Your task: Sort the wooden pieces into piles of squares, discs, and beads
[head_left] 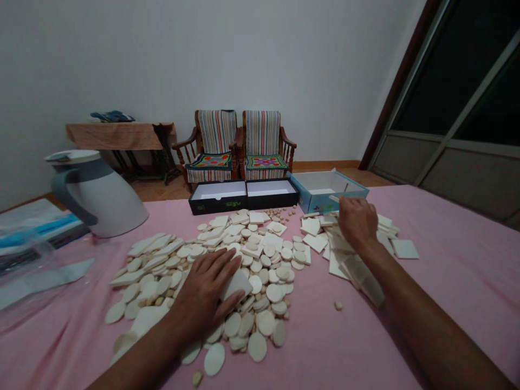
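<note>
My left hand (213, 287) rests on a wide pile of pale wooden discs (266, 322). Its thumb and fingers lie around the edges of a white square tile (236, 284), gripping it. Over the square wooden tiles (314, 242) on the right, my right hand (357, 219) is closed, and the edge of a pale wooden tile (334, 199) sticks out at its fingertips. Below that wrist, several tiles (359, 271) are smeared by motion. Small wooden cubes (276, 215) lie behind the disc pile. The right palm is hidden.
Two black box trays (217, 207) and a light blue box (311, 203) stand at the back of the pink cloth (325, 346). A white and grey jug (109, 200) and clear plastic packaging (44, 271) are at left. Two wooden chairs (262, 132) stand beyond.
</note>
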The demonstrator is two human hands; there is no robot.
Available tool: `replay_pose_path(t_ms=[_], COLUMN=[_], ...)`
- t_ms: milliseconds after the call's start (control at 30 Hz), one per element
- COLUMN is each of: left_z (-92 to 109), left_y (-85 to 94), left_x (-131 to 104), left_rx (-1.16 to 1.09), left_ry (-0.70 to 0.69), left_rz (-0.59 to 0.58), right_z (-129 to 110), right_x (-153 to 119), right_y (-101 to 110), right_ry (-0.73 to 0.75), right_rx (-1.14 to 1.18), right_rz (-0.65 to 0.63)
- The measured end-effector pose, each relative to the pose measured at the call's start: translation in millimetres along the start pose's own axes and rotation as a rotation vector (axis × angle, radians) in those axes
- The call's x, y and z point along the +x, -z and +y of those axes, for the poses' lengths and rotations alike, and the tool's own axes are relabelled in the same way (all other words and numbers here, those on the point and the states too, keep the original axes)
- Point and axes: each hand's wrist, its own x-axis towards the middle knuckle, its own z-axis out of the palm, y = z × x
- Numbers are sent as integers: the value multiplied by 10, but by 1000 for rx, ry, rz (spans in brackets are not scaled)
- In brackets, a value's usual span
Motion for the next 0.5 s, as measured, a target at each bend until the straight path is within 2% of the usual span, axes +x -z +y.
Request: replay_pose_path(t_ms=[67,167,333,433,500], left_z=[-6,-43,-215,-295,-297], left_y=[34,94,125,49,-13], left_x=[40,111,194,179,149], left_rx=[-8,-33,-107,-161,-163], left_ry=[0,3,33,35,46], left_rz=[-21,-50,-96,-83,-62], right_z=[22,-181,-817,-1194,-1405], right_x=[-16,-50,-12,114,226], right_y=[-56,-132,-238,-329,-408], right_ry=[-12,102,366,500,528], right_rx=[49,209,520,554,546], right_rz=[-11,-98,-271,-365,-408])
